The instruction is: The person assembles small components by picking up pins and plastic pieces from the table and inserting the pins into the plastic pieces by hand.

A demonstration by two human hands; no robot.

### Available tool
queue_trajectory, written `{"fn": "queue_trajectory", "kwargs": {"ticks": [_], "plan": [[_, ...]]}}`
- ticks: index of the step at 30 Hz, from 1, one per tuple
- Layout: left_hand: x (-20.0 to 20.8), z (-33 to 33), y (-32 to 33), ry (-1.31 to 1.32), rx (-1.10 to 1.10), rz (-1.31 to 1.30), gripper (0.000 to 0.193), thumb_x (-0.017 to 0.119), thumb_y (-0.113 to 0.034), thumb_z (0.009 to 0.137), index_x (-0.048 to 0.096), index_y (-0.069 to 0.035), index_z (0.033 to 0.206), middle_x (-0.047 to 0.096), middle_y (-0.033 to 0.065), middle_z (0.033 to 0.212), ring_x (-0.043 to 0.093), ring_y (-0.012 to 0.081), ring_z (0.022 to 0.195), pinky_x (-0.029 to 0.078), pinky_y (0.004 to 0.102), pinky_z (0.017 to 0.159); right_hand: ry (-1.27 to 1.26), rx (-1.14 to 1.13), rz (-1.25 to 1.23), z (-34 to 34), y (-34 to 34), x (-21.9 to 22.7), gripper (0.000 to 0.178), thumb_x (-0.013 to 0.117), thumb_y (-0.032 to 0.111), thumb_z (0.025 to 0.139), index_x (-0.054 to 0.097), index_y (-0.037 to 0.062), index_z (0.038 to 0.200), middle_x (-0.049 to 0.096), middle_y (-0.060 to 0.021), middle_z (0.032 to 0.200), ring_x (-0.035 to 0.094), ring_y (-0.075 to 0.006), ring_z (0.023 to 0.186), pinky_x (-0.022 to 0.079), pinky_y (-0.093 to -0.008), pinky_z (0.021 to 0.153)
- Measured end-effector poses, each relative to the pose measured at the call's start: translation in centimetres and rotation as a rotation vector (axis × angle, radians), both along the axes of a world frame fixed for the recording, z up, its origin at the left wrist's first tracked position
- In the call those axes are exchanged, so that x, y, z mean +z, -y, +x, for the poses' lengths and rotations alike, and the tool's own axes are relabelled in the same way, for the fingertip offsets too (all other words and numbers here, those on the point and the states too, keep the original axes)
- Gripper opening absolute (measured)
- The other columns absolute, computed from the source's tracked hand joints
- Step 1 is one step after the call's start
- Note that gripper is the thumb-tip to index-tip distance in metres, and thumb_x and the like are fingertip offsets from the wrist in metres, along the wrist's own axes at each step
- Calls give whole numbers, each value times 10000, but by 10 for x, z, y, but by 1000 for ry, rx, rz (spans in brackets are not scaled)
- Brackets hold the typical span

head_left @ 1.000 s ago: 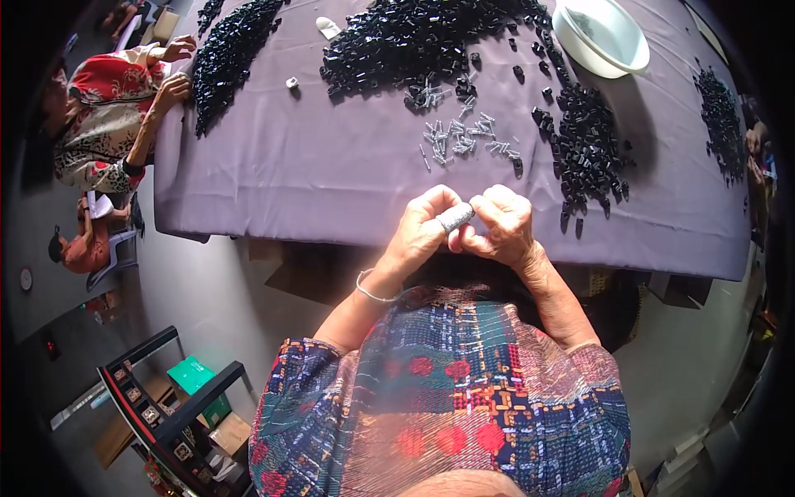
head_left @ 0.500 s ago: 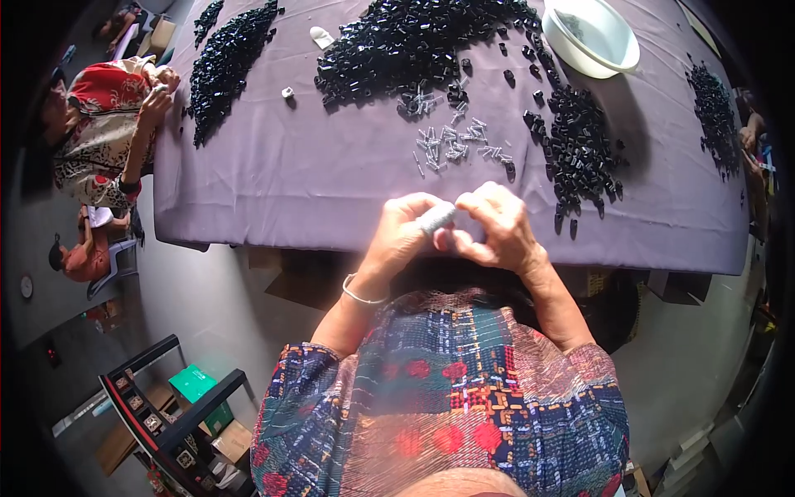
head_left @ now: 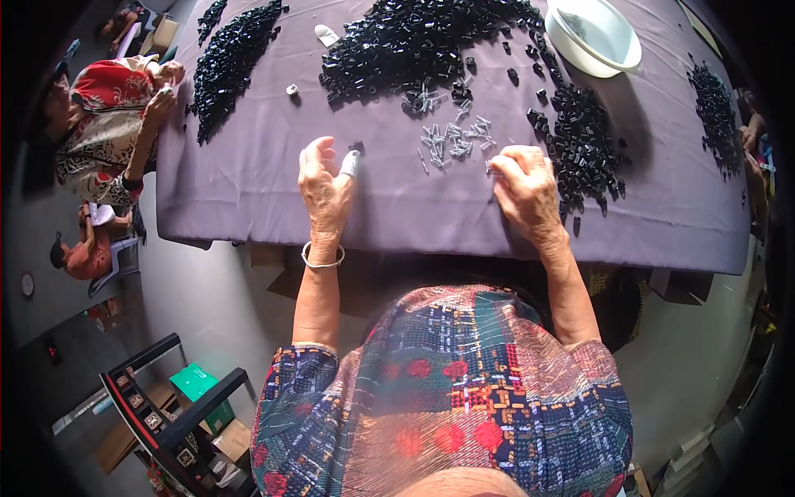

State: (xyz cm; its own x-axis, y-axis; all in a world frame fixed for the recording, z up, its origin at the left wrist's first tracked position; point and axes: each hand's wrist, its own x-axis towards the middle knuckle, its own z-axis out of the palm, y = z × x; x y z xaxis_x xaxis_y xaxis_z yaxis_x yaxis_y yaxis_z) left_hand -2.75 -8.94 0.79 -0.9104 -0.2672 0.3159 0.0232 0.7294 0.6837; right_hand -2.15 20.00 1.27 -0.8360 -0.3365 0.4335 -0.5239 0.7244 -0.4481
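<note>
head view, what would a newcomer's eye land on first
Likely the large heap of black pieces at the top middle of the purple cloth. Next, probably the white basin at upper right, then the scattered clear pieces left of the right hand.

Brt ctr w/ dk, bent edges

Black heap partly beyond top edge

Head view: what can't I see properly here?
All in the head view:
Right hand: its own back hides the palm.
Dark bit by the left hand: too small to name.
Black pile: the top edge cuts off its far end.
Bowl: too blurry to tell what is inside.
Far-right person: mostly lost in the dark rim.
</note>
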Motion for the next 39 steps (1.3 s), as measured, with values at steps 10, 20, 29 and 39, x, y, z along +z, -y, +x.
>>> {"fn": "queue_trajectory", "kwargs": {"ticks": [10, 20, 29, 39], "plan": [[10, 21, -81, -244, -395, -146, 261, 657, 77, 668, 650, -68, 885, 616, 71, 861, 570, 251, 817, 479, 327, 726, -116, -379, 40, -18, -40, 2, 137, 653, 26, 745, 620, 73, 870, 610, -65, 881, 558, -258, 851, 440, -381, 757], [-3, -17, -119, -245, -589, -316, 269, 645, -77, 707, 656, -128, 970, 643, 9, 1038, 553, 250, 1017, 387, 365, 891, -57, -156, 113, -20, -32, 0, 270, 668, 66, 744, 616, 62, 1009, 595, -76, 1008, 549, -247, 986, 424, -364, 839], [-8, -18, -116, -281, -524, -321, 178, 673, -127, 748, 655, -145, 924, 648, -7, 1020, 550, 253, 1022, 358, 364, 915, -146, -344, 160, -47, -55, 5, 170, 651, 85, 773, 656, 90, 943, 608, -52, 971, 544, -238, 936, 430, -366, 799], [-2, -5, -103, -253, -449, -280, 202, 724, -135, 698, 671, -157, 892, 637, 29, 1046, 537, 272, 1046, 360, 369, 930, -130, -290, 179, -50, -61, 4, 215, 685, 94, 703, 654, 138, 911, 581, 3, 928, 517, -205, 952, 387, -367, 814]]}}
